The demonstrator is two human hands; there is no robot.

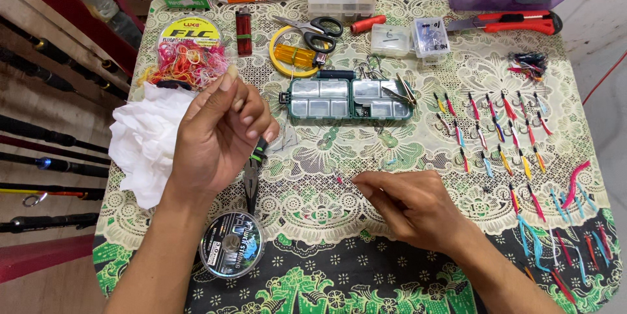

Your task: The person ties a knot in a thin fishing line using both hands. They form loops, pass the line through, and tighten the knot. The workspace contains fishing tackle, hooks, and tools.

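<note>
A thin line, barely visible, seemed to be stretched between the two hands above the middle of the table. The left hand [219, 132] was raised with its fingers curled and pressed together, apparently pinching one end; the right hand [408, 206] lay low near the front edge, fingertips closed in a pinch on something too small to be made out, possibly a small hook. For this step to be done well, the line would best be kept taut and both pinches firm, so that a knot could be drawn down evenly.

Pliers [253, 171] lay just beneath the left hand, and a spool of line [231, 245] was set near the front edge. A white crumpled cloth [147, 141] was seen at the left edge. A green compartment box [349, 99] stood open at the centre, with scissors [313, 32] behind it. Rows of coloured feathered hooks [499, 134] were laid toward the right edge. The table was covered by a cream lace cloth [339, 209] over green patterned fabric. Fishing rods [49, 137] were ranged beside the left edge.
</note>
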